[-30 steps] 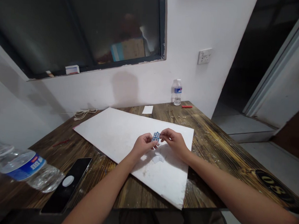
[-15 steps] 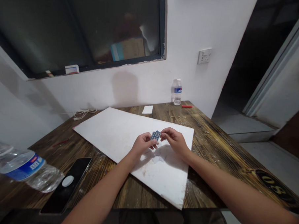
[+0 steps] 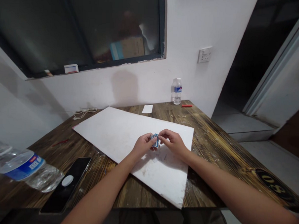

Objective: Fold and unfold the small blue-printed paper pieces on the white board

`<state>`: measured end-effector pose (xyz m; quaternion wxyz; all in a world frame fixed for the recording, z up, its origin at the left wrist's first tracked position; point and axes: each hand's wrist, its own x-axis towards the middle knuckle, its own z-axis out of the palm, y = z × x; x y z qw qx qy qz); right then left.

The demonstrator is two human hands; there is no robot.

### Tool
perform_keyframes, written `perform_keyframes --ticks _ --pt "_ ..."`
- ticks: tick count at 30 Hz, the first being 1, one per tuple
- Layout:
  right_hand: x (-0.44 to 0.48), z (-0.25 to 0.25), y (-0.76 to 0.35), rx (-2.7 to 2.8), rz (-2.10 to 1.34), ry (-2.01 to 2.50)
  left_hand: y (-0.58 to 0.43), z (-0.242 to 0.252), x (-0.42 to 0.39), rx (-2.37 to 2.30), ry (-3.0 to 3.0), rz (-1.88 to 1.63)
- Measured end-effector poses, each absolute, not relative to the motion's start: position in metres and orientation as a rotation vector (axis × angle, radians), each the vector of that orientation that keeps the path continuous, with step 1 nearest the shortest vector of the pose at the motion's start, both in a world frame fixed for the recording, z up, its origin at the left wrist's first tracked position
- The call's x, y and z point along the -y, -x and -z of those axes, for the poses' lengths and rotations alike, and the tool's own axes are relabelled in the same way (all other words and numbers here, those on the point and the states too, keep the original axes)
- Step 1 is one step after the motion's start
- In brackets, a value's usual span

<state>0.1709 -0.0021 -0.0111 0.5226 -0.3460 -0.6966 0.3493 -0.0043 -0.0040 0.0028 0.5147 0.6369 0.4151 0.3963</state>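
Observation:
Both of my hands meet over a large white board (image 3: 119,130) that lies on the wooden table (image 3: 212,141). My left hand (image 3: 142,147) and my right hand (image 3: 172,142) pinch a small blue and white piece (image 3: 155,140) between their fingertips, just above the board. The fingers of both hands are curled round it. Part of the piece is hidden by my fingers, so I cannot name it more closely.
A plastic water bottle (image 3: 25,168) lies on its side at the near left, beside a dark phone (image 3: 65,184). An upright bottle (image 3: 177,91), a red pen (image 3: 186,105) and a white slip (image 3: 147,109) sit at the back. A white cable (image 3: 83,112) lies by the wall.
My hands have drawn closer together around the blue piece, and it has turned more edge-on. The small white scrap seen on the board below my hands is now covered.

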Motion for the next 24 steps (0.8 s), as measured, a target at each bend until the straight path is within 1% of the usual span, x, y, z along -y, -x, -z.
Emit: perform_keyframes --ticks 8,13,20,24 --pt "0.001 0.008 -0.17 1.504 -1.234 0.666 0.004 -0.012 0.009 -0.954 -1.538 -1.0" --pt "0.003 0.005 -0.17 1.442 -1.365 0.596 0.004 -0.014 0.01 -0.935 -1.484 -0.989" --pt "0.001 0.011 -0.169 1.439 -1.375 0.547 0.005 -0.012 0.01 -0.886 -1.423 -0.987" --pt "-0.002 0.014 -0.171 1.505 -1.162 0.593 0.004 -0.011 0.009 -0.896 -1.412 -0.993"
